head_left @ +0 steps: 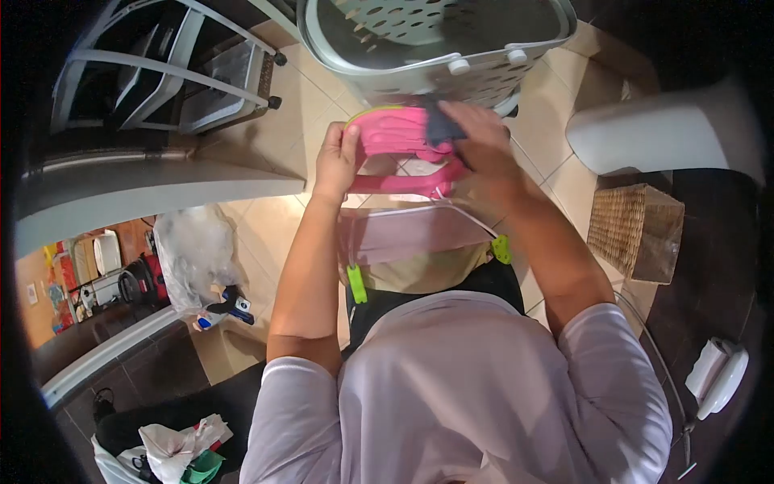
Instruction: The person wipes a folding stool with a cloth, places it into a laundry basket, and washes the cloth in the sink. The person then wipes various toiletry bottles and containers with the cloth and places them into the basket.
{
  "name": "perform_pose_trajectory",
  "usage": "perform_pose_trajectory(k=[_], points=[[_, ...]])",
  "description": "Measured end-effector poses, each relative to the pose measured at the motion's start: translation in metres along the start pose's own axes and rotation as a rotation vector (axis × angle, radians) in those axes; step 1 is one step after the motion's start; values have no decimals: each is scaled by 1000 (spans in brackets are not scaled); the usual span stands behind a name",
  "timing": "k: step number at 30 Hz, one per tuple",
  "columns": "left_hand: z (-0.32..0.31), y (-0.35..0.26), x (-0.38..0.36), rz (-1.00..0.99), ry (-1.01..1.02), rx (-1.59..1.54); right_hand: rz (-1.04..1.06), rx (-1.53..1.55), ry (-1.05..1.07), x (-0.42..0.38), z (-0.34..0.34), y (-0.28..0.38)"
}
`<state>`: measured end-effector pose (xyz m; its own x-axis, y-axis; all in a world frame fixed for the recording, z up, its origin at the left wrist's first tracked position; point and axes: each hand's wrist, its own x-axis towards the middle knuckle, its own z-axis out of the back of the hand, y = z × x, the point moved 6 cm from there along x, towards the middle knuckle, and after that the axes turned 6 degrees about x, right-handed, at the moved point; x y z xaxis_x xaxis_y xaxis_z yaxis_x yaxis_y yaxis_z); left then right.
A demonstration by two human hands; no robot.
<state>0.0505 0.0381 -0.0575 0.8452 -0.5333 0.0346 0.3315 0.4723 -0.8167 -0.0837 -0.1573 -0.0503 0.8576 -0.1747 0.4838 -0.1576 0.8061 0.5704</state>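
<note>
In front of my waist, my left hand (334, 157) grips the left end of a bright pink item (391, 135), thumb on top. It has a yellow-green edge, ridged folds and a gap through its middle; its exact kind does not show. At its right end, my right hand (488, 149), smeared by motion, holds a dark grey cloth (443, 125) against the pink surface. A white cord (468, 214) runs down from the item to a neon green tag (501, 248). Another green tag (357, 284) hangs to the left, by a pale pink panel (419, 232).
A grey laundry basket (387, 85) with holes stands just beyond my hands. A folding step stool (218, 89) is at the upper left. A wicker basket (629, 230) and a toilet paper roll (709, 367) are on the right, a plastic bag (193, 250) on the left.
</note>
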Motion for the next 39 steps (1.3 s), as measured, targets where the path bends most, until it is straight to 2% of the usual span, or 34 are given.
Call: perform_pose_trajectory(k=[1,3,4,5,6,8,10,12,13,14,16,17,18,20,22,23,25,26,28,31,32,34,35,37,38,39], points=[[6,6,-3,28,-19,-6,-41,68,-26,-17,4,-32],[14,23,-5,84,-48,26,-630,330,-345,-68,26,-81],[15,25,-3,82,-50,26,-827,365,-502,-84,44,-85],[15,27,-4,87,-75,16,-788,471,-609,-97,48,-95],[16,28,-4,90,-100,6,-789,471,-609,-97,42,-86],[12,18,0,92,-90,-5,-654,691,-719,-83,20,-48],[7,7,3,92,-78,-9,47,211,-505,-34,12,29],[1,-3,9,30,-59,-10,85,45,-251,1,-10,80],[-5,8,14,33,-44,-148,101,-5,-167,15,-31,89],[-6,11,16,32,-38,-145,117,-55,-81,23,-49,91],[-2,4,19,45,-53,-68,91,-131,-82,15,-61,76],[-1,3,18,179,-25,5,92,-182,-117,7,-61,64],[-1,4,19,173,-21,5,90,-233,-150,-1,-56,54],[-4,5,21,98,-13,67,32,-205,-79,-16,-45,31],[-4,-1,21,81,-35,69,-202,-353,35,-38,-49,-1],[-4,-5,20,61,-60,73,-208,-357,36,-44,-50,-5],[-4,2,25,79,-72,80,-257,-271,-90,-40,-35,-7],[-3,8,23,110,-79,95,-258,-271,-87,-37,-38,-4],[-2,16,21,108,-68,75,-3,-9,-144,-5,-36,48],[6,28,15,131,-88,36,-76,20,-109,7,-54,70],[12,32,14,154,-117,17,-81,18,-114,3,-55,63],[20,38,4,170,-69,6,-78,-190,-44,-15,-65,28],[27,42,-4,205,-88,-44,-182,-214,-40,-30,-66,-2],[37,56,-19,246,-114,-91,-694,16,-42,-68,-66,-74],[44,69,-29,294,-161,-182,-699,22,-40,-75,-66,-80],[50,74,-36,339,-209,-273,-593,-15,-134,-72,-58,-75]])
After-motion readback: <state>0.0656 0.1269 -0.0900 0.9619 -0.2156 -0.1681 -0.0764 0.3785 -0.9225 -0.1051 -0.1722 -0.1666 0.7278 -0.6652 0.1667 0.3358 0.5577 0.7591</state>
